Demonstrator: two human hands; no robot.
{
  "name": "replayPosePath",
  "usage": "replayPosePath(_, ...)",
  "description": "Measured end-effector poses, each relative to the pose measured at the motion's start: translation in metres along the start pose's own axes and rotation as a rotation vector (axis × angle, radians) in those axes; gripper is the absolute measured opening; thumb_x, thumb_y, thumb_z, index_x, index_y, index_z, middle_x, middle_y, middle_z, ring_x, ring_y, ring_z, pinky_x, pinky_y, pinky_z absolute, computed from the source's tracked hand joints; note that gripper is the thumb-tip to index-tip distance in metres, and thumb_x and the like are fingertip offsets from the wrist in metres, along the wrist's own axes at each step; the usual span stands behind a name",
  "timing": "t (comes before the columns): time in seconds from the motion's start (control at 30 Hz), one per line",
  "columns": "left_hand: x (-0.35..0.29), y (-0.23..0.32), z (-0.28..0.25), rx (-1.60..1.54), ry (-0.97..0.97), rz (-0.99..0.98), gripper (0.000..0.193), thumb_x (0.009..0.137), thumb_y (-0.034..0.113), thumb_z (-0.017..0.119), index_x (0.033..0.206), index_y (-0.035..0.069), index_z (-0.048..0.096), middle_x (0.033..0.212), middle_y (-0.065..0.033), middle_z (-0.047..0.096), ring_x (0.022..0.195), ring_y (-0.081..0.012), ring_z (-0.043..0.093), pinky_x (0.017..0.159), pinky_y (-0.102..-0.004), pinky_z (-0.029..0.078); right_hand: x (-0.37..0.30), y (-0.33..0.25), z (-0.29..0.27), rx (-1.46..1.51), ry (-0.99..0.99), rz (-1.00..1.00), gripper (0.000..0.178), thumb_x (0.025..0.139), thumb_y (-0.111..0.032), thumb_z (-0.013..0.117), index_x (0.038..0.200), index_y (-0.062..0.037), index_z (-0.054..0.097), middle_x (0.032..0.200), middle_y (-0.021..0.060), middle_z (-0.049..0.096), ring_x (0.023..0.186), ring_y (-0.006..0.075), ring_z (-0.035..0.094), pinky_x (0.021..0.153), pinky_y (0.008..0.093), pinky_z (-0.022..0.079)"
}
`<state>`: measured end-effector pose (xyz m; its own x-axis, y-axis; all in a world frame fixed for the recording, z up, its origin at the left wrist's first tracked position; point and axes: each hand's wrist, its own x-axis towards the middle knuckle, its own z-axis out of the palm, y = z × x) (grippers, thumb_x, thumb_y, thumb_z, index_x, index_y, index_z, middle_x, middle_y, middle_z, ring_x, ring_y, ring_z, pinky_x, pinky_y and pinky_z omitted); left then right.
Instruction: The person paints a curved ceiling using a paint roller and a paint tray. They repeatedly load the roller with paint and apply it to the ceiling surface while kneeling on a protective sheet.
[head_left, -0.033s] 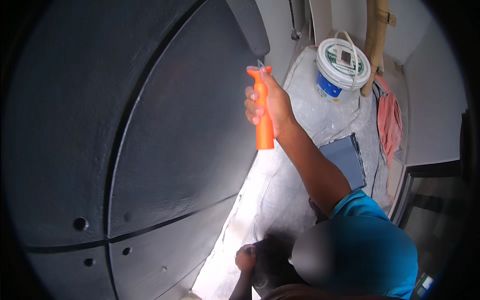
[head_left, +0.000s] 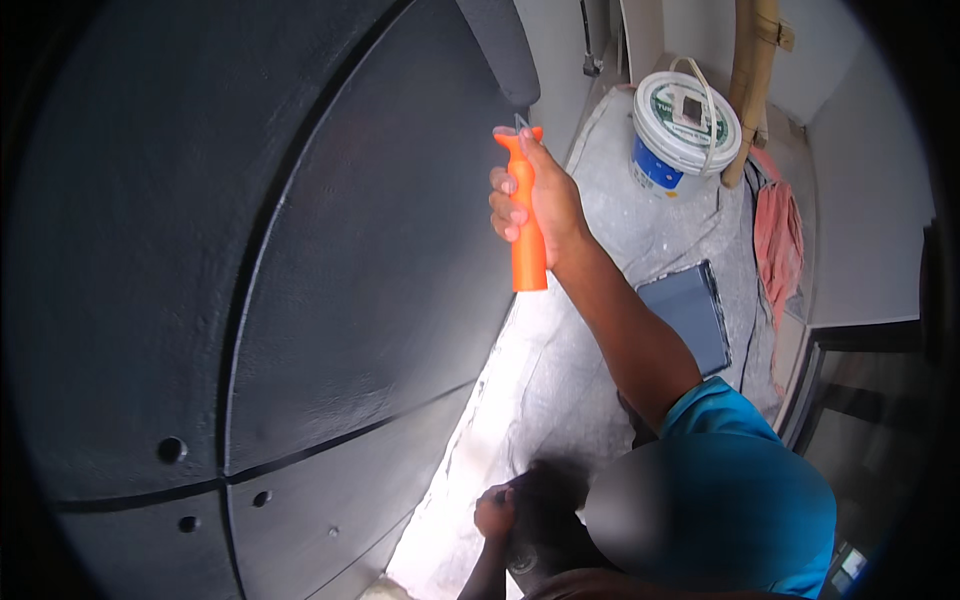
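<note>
An orange-handled paint roller is gripped in my right hand, fingers wrapped round the handle and thumb laid along its upper end. Its dark grey roller sleeve reaches up along the dark grey wall on the left; whether it touches the wall cannot be told. Low in the picture, my left hand is closed beside my dark-clothed leg. What it holds, if anything, is hidden.
A lidded white and blue bucket stands on the grey floor sheet, near bamboo poles. A grey paint tray lies right of my forearm. A pinkish cloth and a dark cable are farther right.
The view has shifted slightly: the wall's holes sit a little farther right, the bucket a little higher. My right hand keeps its grip on the paint roller.
</note>
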<state>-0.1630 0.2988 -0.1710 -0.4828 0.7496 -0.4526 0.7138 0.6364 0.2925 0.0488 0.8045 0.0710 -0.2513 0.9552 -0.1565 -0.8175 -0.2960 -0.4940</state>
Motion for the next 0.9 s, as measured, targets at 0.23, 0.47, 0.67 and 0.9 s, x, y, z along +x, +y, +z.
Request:
replayPosePath(0.23,-0.099,-0.034,-0.008,0.148,-0.041,0.147,0.028,0.093,0.03,0.075,0.114,0.012,0.073,0.116,-0.0122,0.074,0.112,-0.0374,0.066,0.097,-0.048,0.052,-0.019,0.004,0.032,-0.057,0.112,0.086,0.045,0.111,-0.05,0.046,0.14,-0.0158,0.047,0.072,0.0005,0.047,0.041,0.0107,0.04,0.038,0.0297,0.041)
replayPosePath(0.47,-0.206,-0.028,-0.082,-0.128,-0.165,-0.021,0.032,0.095,0.026,0.075,0.119,0.005,0.07,0.119,-0.015,0.073,0.114,-0.0374,0.066,0.101,-0.047,0.051,-0.107,0.061,0.073,-0.091,0.132,0.244,0.042,0.113,-0.046,0.043,0.14,-0.015,0.044,0.069,0.0026,0.048,0.038,0.0121,0.041,0.036,0.0301,0.04)
replayPosePath(0.67,-0.24,-0.066,-0.106,-0.135,-0.189,-0.113,0.029,0.097,0.024,0.074,0.117,0.002,0.073,0.115,-0.0165,0.075,0.107,-0.0349,0.071,0.093,-0.0431,0.056,-0.18,0.123,0.086,-0.113,0.067,0.329,0.034,0.115,-0.038,0.037,0.138,-0.0134,0.044,0.071,0.0041,0.049,0.038,0.0112,0.039,0.036,0.0289,0.038)
replayPosePath(0.9,-0.245,-0.066,-0.121,-0.214,-0.198,-0.241,0.032,0.1,0.028,0.07,0.121,0.003,0.072,0.118,-0.0152,0.075,0.111,-0.0319,0.07,0.097,-0.0404,0.054,-0.262,0.177,0.108,-0.065,0.051,0.46,0.031,0.114,-0.029,0.039,0.139,-0.0104,0.041,0.07,0.0049,0.049,0.038,0.0115,0.041,0.037,0.0284,0.039)
